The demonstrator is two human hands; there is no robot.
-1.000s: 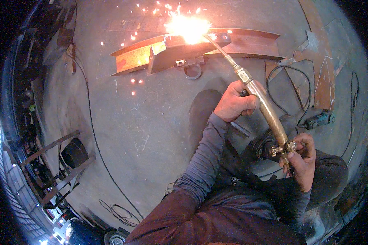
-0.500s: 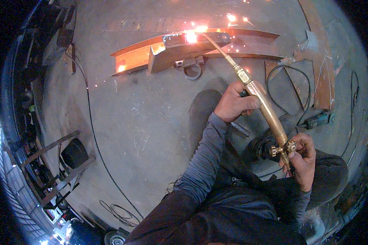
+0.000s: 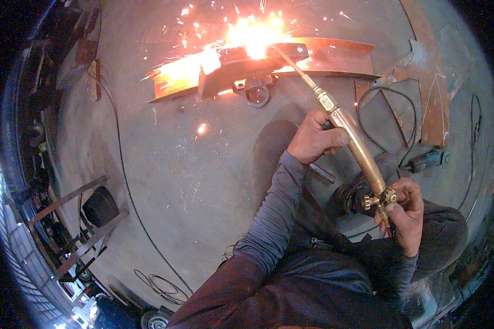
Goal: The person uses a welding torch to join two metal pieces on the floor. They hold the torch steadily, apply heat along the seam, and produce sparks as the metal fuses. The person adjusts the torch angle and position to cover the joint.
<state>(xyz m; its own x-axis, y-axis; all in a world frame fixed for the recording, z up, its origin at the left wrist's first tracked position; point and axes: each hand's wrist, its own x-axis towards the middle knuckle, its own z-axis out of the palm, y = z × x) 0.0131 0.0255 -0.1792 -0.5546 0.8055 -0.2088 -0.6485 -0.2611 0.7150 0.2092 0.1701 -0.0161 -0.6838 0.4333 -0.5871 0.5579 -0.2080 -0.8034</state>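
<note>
The left hand [image 3: 313, 137] is curled about the forward part of the brass torch [image 3: 359, 147], thumb against it; the right hand [image 3: 407, 222] is closed on its rear end, at 1 of 2 valve knobs [image 3: 391, 196]. The torch slants forward to a dark steel piece [image 3: 228, 68] in front of a rusty beam [image 3: 346, 57], its tip beside bright sparks [image 3: 255, 32].

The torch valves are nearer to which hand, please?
Right: the right hand is at the torch valves; the left hand holds the torch farther forward, away from them.
</note>
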